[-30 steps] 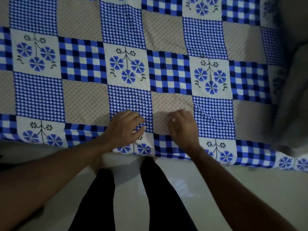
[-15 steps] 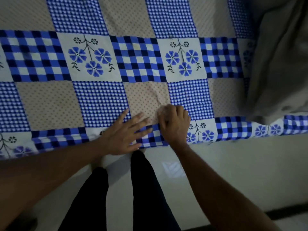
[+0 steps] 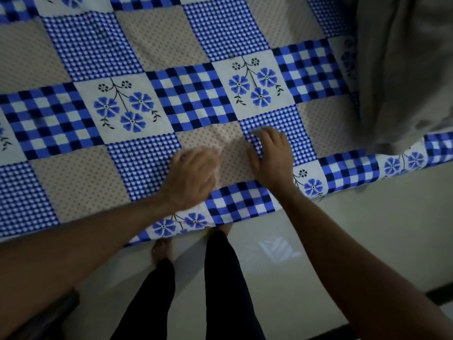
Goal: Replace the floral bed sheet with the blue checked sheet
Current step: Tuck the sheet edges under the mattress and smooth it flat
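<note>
1. The blue checked sheet (image 3: 191, 99) lies spread flat over the bed and fills the upper half of the view. It is a patchwork of large checks, fine checks, dotted beige squares and white squares with blue flowers.
2. Its near edge hangs a little over the side of the bed, just in front of the person's legs (image 3: 220, 278).
3. The right hand (image 3: 272, 158) rests palm down on the sheet close to that edge. Its fingers are straight and together, lying across the border between a fine-checked square and a dotted beige one, and it grips nothing.
4. The left hand (image 3: 190, 177) is just beside it, also on the sheet, over a fine-checked square and the same beige one. It is blurred, so the fingers are hard to read, but it seems to lie flat with nothing pinched or held.
5. A small crease shows in the beige square between the two hands.
6. A grey cloth (image 3: 404, 69) lies bunched on the far right of the bed, covering that end of the sheet.
7. The person stands on a pale floor (image 3: 367, 229) in dark trousers, with a bare foot (image 3: 160, 251) partly under the hanging edge.
</note>
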{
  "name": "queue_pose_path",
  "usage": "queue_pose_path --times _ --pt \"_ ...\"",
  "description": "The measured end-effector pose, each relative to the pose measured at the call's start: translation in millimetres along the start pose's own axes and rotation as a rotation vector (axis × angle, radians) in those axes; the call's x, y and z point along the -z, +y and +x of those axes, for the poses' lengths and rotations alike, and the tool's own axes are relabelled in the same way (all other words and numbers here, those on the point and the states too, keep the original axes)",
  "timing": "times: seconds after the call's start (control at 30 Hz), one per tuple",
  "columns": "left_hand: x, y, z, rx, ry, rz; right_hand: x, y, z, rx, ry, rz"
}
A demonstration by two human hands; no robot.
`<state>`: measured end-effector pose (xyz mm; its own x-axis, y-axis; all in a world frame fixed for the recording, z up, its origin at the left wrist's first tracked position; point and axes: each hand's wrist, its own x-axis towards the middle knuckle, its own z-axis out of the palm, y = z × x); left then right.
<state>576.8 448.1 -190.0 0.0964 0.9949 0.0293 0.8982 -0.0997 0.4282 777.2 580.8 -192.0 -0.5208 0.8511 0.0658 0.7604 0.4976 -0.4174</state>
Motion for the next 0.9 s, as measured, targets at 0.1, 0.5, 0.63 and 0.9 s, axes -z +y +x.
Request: queue_pose_path --times 0.1,0.5,0.63,0.9 --pt "18.3 -42.0 66.8 0.15 0.06 0.084 -20.6 0.1 79.3 0.166 -0.095 -0.009" --pt "2.1 -68.1 76.3 -0.076 -0.256 0.305 -39.7 -24.7 -16.8 0.697 -0.554 -0.22" --pt "-14.5 -26.1 7.2 -0.228 -0.273 0.3 -21.9 -12.8 -71.5 0.806 -0.633 -0.058" --pt "-39.2 19.7 -88.5 -0.19 -0.287 0.261 -5.5 -17.8 6.7 0.634 -0.335 0.076"
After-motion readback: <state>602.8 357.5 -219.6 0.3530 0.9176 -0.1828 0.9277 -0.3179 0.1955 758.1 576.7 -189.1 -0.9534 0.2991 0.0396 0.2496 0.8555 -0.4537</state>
